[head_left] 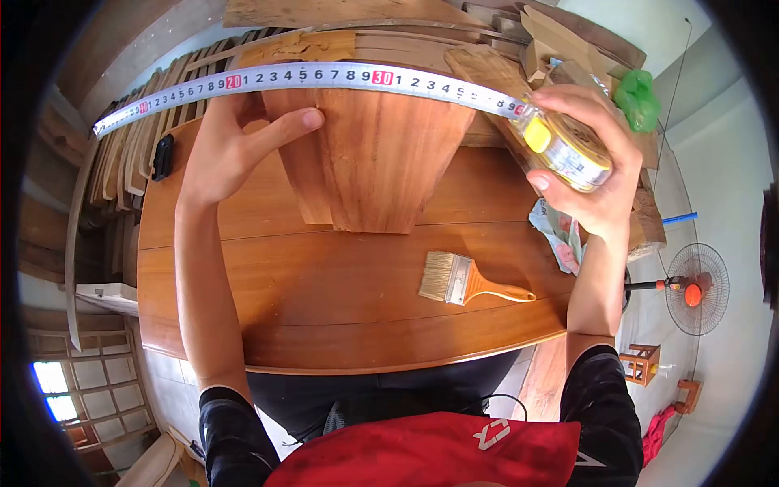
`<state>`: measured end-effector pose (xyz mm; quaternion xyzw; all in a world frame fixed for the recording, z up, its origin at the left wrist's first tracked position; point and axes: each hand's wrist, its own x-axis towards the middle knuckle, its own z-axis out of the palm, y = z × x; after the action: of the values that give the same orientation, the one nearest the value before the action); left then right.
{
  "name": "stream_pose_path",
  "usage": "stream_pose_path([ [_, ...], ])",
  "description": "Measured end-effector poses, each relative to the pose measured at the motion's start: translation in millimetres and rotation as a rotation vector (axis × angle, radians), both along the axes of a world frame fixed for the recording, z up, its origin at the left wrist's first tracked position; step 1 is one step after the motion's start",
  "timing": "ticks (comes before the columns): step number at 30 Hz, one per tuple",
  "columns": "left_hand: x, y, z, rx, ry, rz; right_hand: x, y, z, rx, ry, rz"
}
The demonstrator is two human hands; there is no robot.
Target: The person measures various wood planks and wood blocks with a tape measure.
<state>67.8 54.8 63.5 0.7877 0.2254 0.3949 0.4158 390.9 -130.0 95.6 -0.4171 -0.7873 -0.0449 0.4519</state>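
Observation:
My right hand [600, 134] grips a yellow tape measure [578, 154], fingers over its top and thumb underneath. Its white blade [324, 75] is drawn out far to the left in an arc, red boxes marking 20 and 30, its free end beyond my left hand. My left hand [227, 150] is open at the blade, thumb stretched out to the right and fingertips hidden behind the blade. Past the blade, reddish-brown wooden boards [381, 162] lie on the table, narrowing toward me. Nearer to me rests a wide paintbrush [475, 280] with pale bristles and an orange handle.
The polished wooden table [324, 333] fills the middle. A black object [163, 157] sits at its left edge, a crumpled plastic wrapper [558, 235] at its right. Stacked planks [122, 174] stand at left. On the right are a green bag [637, 100] and a fan [696, 289].

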Motion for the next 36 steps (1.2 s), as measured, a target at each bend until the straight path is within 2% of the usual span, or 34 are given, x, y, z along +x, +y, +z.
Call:
stream_pose_path([
  [17,-1.4,0.7,3.2,0.046,0.017,-0.033,3.3,3.5,-4.9,-0.01,-0.014,0.001],
  [20,-3.7,-2.2,8.8,-0.014,0.12,-0.04,3.9,2.8,-3.0,-0.013,-0.035,0.001],
  [26,-4.4,-1.7,8.8,-0.034,0.118,-0.054,2.1,1.9,-0.7,-0.015,-0.049,-0.015],
  [33,0.0,-5.6,6.2,-0.013,-0.048,-0.035,2.5,0.9,0.2,-0.001,-0.057,-0.066],
  [36,-2.6,-4.7,7.6,0.007,0.009,-0.035,2.3,0.7,-0.3,-0.01,-0.046,-0.07],
])
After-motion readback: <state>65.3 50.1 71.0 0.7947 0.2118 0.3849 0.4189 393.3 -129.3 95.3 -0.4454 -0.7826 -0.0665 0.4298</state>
